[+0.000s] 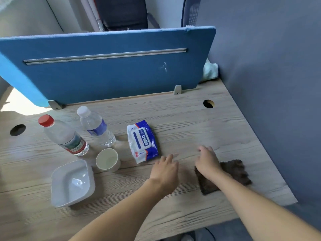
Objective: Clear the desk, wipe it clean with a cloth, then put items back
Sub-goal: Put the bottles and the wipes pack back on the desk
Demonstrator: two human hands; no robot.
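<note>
Brown cloth [231,173] on wood desk [173,110], I see R hand [208,162] over its left edge, fingers loose, L hand [165,168] relaxed, holding nothing, just beside wipes pack [142,141].

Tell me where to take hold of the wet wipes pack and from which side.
Grip the wet wipes pack across its narrow width near the middle, from above. It lies flat on the desk, label up, both long edges free. The left hand hovers right at its near end, so likely use that.
</note>
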